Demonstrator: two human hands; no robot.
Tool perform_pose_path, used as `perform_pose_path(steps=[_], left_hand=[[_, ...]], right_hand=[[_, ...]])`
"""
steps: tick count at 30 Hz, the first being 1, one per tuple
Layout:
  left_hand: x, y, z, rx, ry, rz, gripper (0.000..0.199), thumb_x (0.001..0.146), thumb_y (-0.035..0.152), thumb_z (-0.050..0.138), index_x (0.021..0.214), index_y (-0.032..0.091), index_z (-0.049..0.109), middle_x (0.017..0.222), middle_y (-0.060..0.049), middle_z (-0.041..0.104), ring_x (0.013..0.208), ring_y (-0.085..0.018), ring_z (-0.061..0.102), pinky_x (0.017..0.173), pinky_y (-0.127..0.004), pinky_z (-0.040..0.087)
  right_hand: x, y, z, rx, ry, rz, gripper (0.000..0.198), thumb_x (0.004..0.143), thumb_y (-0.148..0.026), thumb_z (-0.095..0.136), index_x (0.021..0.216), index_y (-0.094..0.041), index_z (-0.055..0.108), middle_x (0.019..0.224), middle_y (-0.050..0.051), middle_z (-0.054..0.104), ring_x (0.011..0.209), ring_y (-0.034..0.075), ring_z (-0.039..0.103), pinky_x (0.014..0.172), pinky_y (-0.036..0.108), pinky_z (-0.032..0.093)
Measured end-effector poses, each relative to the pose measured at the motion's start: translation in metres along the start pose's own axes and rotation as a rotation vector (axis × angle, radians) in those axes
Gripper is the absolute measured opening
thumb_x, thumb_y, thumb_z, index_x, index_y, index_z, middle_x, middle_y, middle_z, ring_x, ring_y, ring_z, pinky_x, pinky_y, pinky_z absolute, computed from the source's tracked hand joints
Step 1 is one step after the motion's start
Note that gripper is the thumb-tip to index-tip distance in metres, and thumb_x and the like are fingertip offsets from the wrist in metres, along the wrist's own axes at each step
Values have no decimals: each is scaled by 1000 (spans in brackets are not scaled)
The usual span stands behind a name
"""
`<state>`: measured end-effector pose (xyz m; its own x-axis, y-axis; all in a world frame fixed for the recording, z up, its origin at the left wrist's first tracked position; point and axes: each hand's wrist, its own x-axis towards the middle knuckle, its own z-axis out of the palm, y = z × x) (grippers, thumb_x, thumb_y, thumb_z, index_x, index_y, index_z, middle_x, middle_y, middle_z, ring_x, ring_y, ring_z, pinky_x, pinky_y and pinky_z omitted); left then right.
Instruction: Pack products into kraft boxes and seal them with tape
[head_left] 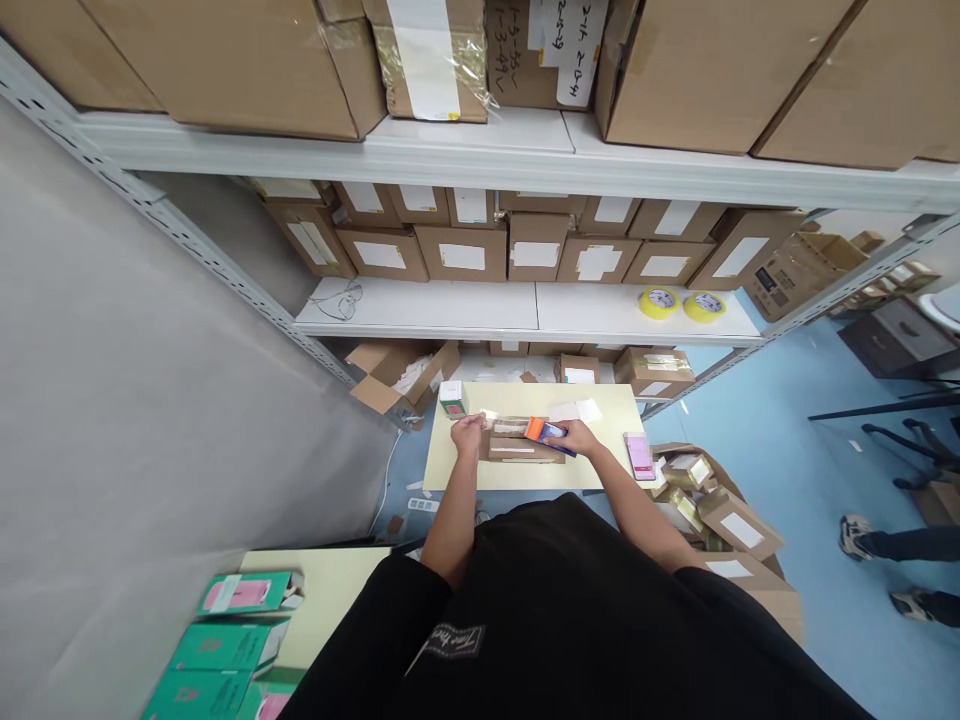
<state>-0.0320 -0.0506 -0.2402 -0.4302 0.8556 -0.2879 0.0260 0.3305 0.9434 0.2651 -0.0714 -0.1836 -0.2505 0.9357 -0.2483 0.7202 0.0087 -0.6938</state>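
A small brown cardboard box [517, 449] lies on the pale yellow table, between my two hands. My right hand [576, 438] is closed around an orange-and-blue tape dispenser [537, 430], held over the right part of the box. A shiny, pale strip of tape [510, 426] runs along the box top, left of the dispenser. At the box's left end, my left hand [468, 434] is closed in a pinch at the tape's end; its fingertips are small and partly hidden. Just beyond that hand stands a white-and-green small box [453, 398].
White paper [576, 411] and a pink-screened phone [639, 456] lie on the table [450, 470]. Shelves with labelled cartons [461, 255] and two yellow tape rolls [658, 302] rise behind. Packed boxes [739, 525] fill a carton at right; green boxes [221, 645] sit lower left. A person's legs [911, 545] show far right.
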Motion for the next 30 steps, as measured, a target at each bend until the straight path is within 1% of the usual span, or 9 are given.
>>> perform_pose_path(steps=[4,6,8,12,14,19,23,26,30], left_hand=[[2,-11,-13,-73,80,6,39,79,53,79,86,14,81,84,-9,80,84,-24,75,81,-37,62],[1,-20,-18,-146,127,-35,33,74,47,84,79,15,79,79,-7,78,78,-22,74,77,-35,62],[-1,-29,-22,-190,153,-103,28,70,42,87,73,16,77,74,-6,76,74,-21,73,73,-34,61],[1,-46,-26,-169,169,-200,27,72,38,85,62,17,71,65,-5,72,70,-21,73,70,-33,61],[4,-53,-25,-153,179,-232,27,73,36,84,60,18,68,63,-5,71,69,-21,73,70,-34,62],[11,-71,-19,-117,172,-337,27,76,35,83,63,19,66,61,-2,71,69,-20,74,69,-34,63],[13,-83,-14,-90,138,-404,22,80,31,81,69,18,67,67,-4,74,75,-22,77,72,-34,64],[15,-91,-9,-67,103,-431,20,83,30,79,73,16,69,71,-7,75,79,-23,77,72,-34,63],[14,-99,4,-14,46,-425,27,84,38,79,79,13,72,71,-10,74,78,-26,77,69,-34,60]], right_hand=[[2,-5,4,-175,-1,45,52,85,-74,67,89,-24,82,82,5,78,79,23,69,66,27,42],[5,-11,11,-258,-19,76,56,87,-78,62,88,-26,81,84,6,79,82,24,72,66,26,42],[8,-17,18,-333,-40,109,59,86,-82,62,90,-26,82,87,6,80,86,25,73,68,26,42],[18,-25,23,-437,-89,121,63,84,-85,62,98,-28,83,93,8,82,94,27,74,72,27,45],[24,-26,24,-469,-117,114,64,84,-86,60,98,-28,83,95,8,82,95,26,74,73,27,45],[35,-28,24,-474,-148,132,65,83,-87,60,91,-27,83,94,7,82,94,25,73,73,27,45],[38,-30,24,-452,-158,156,62,81,-85,63,89,-27,83,93,7,82,93,25,73,71,26,44],[36,-30,24,-439,-153,151,59,84,-83,62,91,-28,83,93,6,82,92,25,73,71,26,44],[34,-32,26,-457,-144,159,60,85,-83,60,91,-28,83,89,6,81,90,25,73,69,26,42]])
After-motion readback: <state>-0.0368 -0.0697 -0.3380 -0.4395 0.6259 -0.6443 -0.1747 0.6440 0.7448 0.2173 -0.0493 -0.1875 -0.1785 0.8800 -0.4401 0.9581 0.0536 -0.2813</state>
